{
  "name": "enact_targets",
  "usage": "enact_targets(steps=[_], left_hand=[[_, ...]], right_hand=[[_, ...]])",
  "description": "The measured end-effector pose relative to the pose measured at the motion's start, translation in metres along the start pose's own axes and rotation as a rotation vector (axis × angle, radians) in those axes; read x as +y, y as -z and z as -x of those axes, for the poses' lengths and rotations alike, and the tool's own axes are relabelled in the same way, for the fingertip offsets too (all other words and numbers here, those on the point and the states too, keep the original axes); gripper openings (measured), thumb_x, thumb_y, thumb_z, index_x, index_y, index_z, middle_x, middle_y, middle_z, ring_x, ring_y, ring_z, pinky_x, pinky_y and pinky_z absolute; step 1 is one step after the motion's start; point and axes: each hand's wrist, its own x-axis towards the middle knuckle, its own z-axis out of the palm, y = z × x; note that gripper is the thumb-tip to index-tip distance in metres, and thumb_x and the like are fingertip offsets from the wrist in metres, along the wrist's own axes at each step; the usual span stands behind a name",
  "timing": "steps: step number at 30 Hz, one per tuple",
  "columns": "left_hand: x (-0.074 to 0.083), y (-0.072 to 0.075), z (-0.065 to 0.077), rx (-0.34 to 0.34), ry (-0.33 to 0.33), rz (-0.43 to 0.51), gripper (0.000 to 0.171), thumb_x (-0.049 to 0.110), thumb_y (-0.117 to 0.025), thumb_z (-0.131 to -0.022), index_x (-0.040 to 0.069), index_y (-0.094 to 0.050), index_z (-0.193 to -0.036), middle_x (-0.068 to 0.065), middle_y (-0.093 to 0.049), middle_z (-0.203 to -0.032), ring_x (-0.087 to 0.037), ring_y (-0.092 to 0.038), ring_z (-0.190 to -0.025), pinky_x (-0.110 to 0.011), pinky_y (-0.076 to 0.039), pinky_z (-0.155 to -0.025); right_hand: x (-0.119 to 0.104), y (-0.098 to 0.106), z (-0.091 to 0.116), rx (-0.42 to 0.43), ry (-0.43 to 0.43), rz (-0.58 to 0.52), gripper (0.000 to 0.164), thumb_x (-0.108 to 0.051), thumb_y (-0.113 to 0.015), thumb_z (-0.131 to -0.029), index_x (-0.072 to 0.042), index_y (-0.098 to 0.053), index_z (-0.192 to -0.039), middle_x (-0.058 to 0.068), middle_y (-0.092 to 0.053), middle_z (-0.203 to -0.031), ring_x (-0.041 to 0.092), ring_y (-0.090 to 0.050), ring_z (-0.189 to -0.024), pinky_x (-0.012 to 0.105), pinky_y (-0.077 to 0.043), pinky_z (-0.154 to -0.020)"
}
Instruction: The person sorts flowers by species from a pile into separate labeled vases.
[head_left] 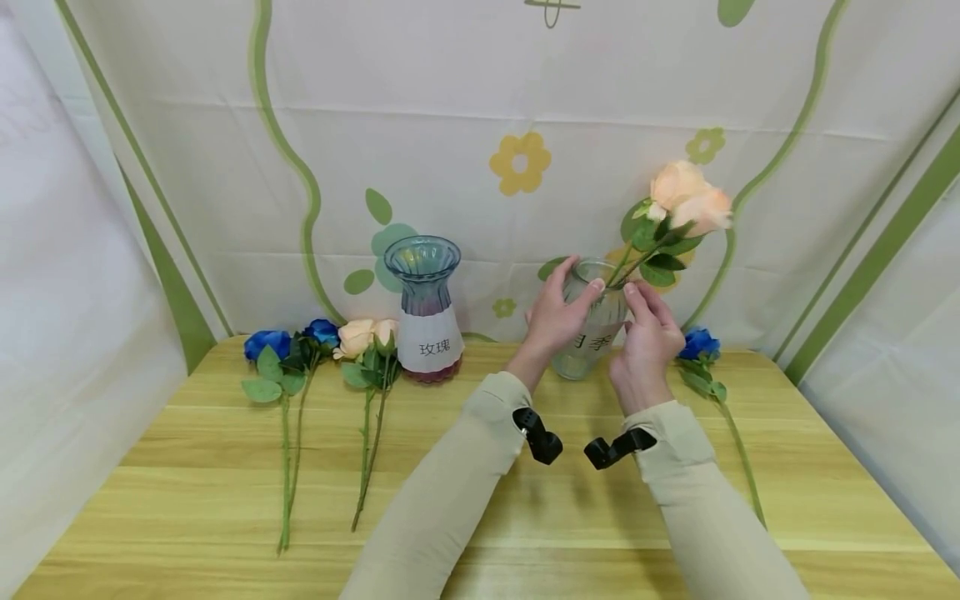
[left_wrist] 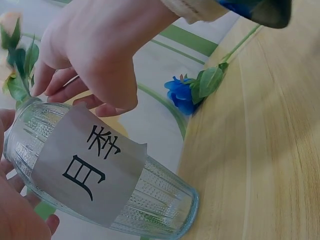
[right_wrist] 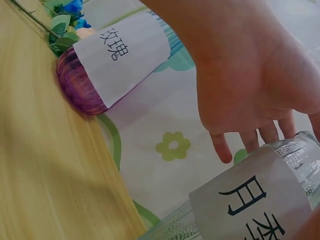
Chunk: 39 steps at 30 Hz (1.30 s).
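Fingers (head_left: pixel 564 271) of the left hand (head_left: pixel 557 317) curl round the neck of the clear vase (head_left: pixel 606 313), with the thumb on the near side just below the rim. The right hand (head_left: pixel 649 343) is bent in at the right of the rim, its fingertips close against the stems — whether they pinch a stem or the glass, I cannot tell.

Two peach roses (head_left: pixel 690 200) lean right out of the mouth of that vase, which stands at the far side of the counter (head_left: pixel 555 529), right of centre, with a label (left_wrist: pixel 90 165) reading 月季.

To its left, well apart, stands the blue-purple vase (head_left: pixel 429 340), marked 玫瑰. Just left of this lie two more peach roses (head_left: pixel 356 337), then two blue roses (head_left: pixel 268 343), stems towards the near edge. One blue rose (head_left: pixel 701 343) lies at the right, beyond the right hand. A patterned backdrop (head_left: pixel 420 133) hangs behind, and both sleeves (head_left: pixel 450 487) are beige — each with a black camera (head_left: pixel 542 438) at the wrist.
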Motion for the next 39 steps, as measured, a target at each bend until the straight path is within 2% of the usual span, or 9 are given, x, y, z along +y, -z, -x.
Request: enact_targets(steps=[6,11,19,24,28,31,34,39], left_hand=[[0.000,0.005,0.001,0.001,-0.003,0.007,0.066,0.053,-0.059,-0.105,0.037,-0.036,-0.165,0.002,-0.040,-0.171,-0.028,-0.040,-0.158,-0.066,-0.015,-0.128],[-0.002,0.008,0.001,0.005,-0.004,-0.003,0.067,0.055,-0.058,-0.104,0.037,-0.036,-0.165,0.002,-0.040,-0.171,-0.029,-0.040,-0.157,-0.066,-0.016,-0.128],[-0.003,0.012,0.002,0.012,-0.001,0.011,0.067,0.054,-0.058,-0.105,0.036,-0.036,-0.165,0.002,-0.039,-0.172,-0.029,-0.039,-0.158,-0.065,-0.014,-0.129],[-0.001,0.012,0.005,0.002,0.028,0.050,0.068,0.054,-0.060,-0.104,0.037,-0.036,-0.165,0.003,-0.037,-0.173,-0.030,-0.035,-0.160,-0.060,-0.026,-0.130],[0.001,0.014,0.008,0.002,0.046,0.071,0.070,0.056,-0.063,-0.103,0.039,-0.035,-0.165,0.002,-0.037,-0.173,-0.031,-0.035,-0.160,-0.059,-0.036,-0.127],[0.002,0.021,0.016,0.042,0.049,0.077,0.067,0.055,-0.065,-0.102,0.040,-0.040,-0.163,0.005,-0.042,-0.170,-0.029,-0.039,-0.158,-0.058,-0.038,-0.125],[0.004,0.033,0.031,0.109,0.055,0.092,0.055,0.050,-0.068,-0.102,0.035,-0.055,-0.153,0.008,-0.055,-0.160,-0.023,-0.048,-0.152,-0.052,-0.042,-0.123],[0.002,0.061,0.062,0.186,0.038,0.134,0.034,0.039,-0.071,-0.102,0.028,-0.072,-0.134,0.009,-0.074,-0.132,-0.014,-0.066,-0.125,-0.040,-0.056,-0.107]], right_hand=[[0.000,0.011,0.007,-0.052,-0.039,0.000,0.043,-0.013,-0.085,-0.091,-0.008,-0.075,-0.133,-0.004,-0.077,-0.118,0.010,-0.063,-0.119,0.035,-0.038,-0.106],[0.002,0.024,0.013,-0.098,-0.069,0.061,0.043,-0.012,-0.081,-0.095,-0.011,-0.072,-0.136,0.001,-0.074,-0.133,0.012,-0.064,-0.123,0.035,-0.039,-0.107],[0.008,0.045,0.020,-0.227,-0.091,0.252,0.057,-0.013,-0.074,-0.100,-0.017,-0.056,-0.155,0.004,-0.059,-0.158,0.017,-0.055,-0.146,0.021,-0.049,-0.107],[0.009,0.052,0.022,-0.309,-0.108,0.420,0.064,-0.017,-0.073,-0.101,-0.017,-0.049,-0.160,0.003,-0.048,-0.167,0.018,-0.047,-0.153,0.025,-0.046,-0.119],[0.007,0.055,0.021,-0.327,-0.128,0.466,0.066,-0.018,-0.075,-0.101,-0.019,-0.048,-0.161,0.002,-0.044,-0.169,0.018,-0.044,-0.155,0.032,-0.041,-0.125],[0.004,0.057,0.019,-0.330,-0.148,0.479,0.068,-0.018,-0.076,-0.100,-0.020,-0.047,-0.161,0.000,-0.044,-0.169,0.017,-0.048,-0.152,0.032,-0.041,-0.125],[0.001,0.060,0.017,-0.339,-0.174,0.487,0.072,-0.020,-0.079,-0.097,-0.022,-0.046,-0.162,-0.001,-0.042,-0.170,0.015,-0.051,-0.151,0.030,-0.042,-0.124],[-0.003,0.064,0.016,-0.361,-0.193,0.518,0.075,-0.024,-0.079,-0.097,-0.025,-0.043,-0.163,-0.002,-0.039,-0.172,0.013,-0.049,-0.152,0.024,-0.044,-0.121]])
